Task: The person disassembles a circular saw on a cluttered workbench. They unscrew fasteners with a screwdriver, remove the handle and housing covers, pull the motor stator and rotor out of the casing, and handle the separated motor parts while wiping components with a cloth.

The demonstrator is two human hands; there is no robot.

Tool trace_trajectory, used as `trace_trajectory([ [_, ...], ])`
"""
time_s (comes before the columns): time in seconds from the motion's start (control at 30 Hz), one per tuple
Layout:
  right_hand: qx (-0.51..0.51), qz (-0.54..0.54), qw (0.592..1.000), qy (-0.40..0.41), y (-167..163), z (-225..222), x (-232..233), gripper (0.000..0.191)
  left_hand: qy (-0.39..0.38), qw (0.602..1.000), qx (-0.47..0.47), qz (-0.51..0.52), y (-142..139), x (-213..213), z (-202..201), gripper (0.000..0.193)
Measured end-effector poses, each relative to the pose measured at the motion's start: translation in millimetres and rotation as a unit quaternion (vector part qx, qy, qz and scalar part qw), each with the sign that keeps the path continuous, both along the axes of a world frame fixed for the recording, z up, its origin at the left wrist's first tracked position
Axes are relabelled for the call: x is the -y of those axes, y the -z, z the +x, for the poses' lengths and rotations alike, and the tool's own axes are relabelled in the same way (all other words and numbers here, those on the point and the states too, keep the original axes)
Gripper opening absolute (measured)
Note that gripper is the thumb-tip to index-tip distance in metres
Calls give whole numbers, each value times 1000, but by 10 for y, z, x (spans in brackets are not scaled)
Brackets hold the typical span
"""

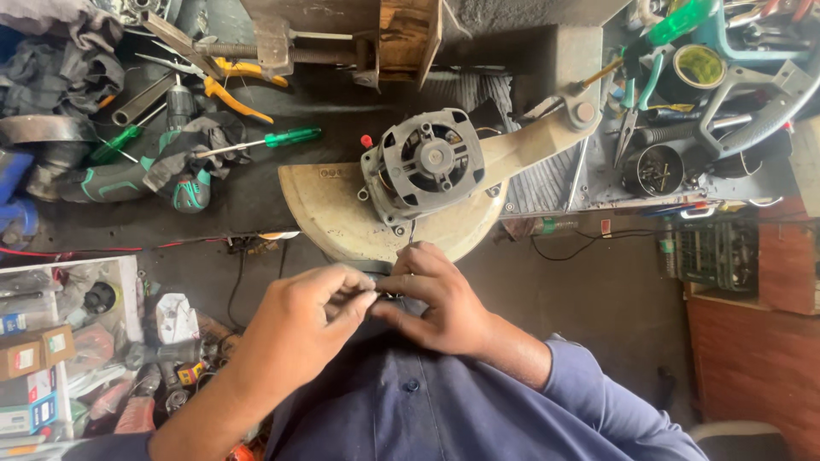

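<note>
1. Both grips were pinched together: left hand [303, 320] and right hand [436, 299] met fingertip to fingertip on a small part, just off the worktop's [256, 196] near edge.
2. That part seemed light, thin and easily dropped; fingertips suited it best.
3. Fingers hid it almost wholly, so its kind stayed unclear.
4. Behind it sat the grey motor [424, 164], likely heavy and rigid.

Bench clutter was a green-handled screwdriver [273, 140], yellow-handled pliers [241, 85], green drill [128, 175], tin of screws [653, 170], and socket set [716, 253].
</note>
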State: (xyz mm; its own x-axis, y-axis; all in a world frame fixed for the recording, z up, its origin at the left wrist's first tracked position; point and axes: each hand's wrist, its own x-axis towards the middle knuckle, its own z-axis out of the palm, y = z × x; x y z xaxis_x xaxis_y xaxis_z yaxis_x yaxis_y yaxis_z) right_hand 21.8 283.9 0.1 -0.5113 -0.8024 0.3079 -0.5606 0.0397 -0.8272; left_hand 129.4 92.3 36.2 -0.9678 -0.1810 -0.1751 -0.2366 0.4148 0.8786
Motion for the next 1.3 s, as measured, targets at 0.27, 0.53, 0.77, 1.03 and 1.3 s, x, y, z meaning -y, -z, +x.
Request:
trace_trajectory([
  [0.27, -33, -10, 999, 40, 115, 64, 103, 27, -78, 961, -22, 263, 318, -31, 2, 5],
  [0.53, -86, 31, 996, -26, 142, 39, 36, 30, 68, 983, -102, -135, -39, 29, 22, 24],
  [0.77, -155, 11, 983, -99, 185, -114, -12, 42, 169, 978, -33, -115, 249, 32, 52, 34],
  [1.03, -23, -40, 998, -31, 554, -308, -139, 37, 250, 953, -85, 146, -417, 354, -155, 21],
  [1.3, 118, -71, 990, -6, 317, -134, -49, 31, 51, 926, -177, -328, -317, 388, 61, 43],
])
